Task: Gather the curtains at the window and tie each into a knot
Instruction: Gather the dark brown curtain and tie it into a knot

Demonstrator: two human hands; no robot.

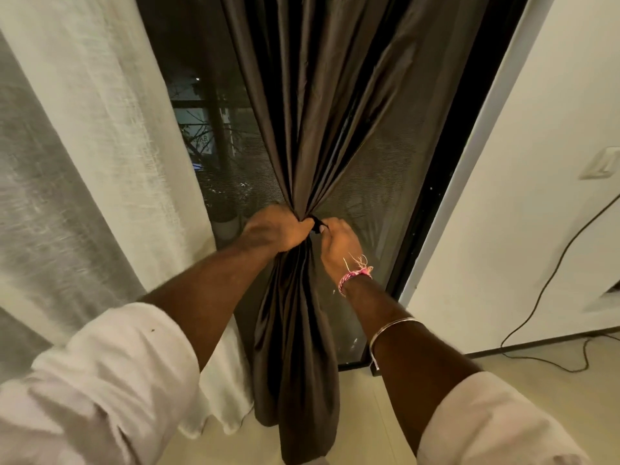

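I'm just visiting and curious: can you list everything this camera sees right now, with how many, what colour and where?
dark curtain: one, brown-grey, centre, bunched at mid-height
white curtain: one, off-white, left, hanging loose
window: one, dark glass, behind both curtains
window frame: one, black, right of the dark curtain
wall: one, white, right
wall switch: one, white, far right on the wall
cable: one, black, down the wall onto the floor
floor: pale, bottom
thread wristband: one, pink, right wrist
bangle: one, silver, right forearm
sleeves: two, white, rolled up
left hand: grips the dark curtain's bunch
right hand: fingers pinch at the bunch
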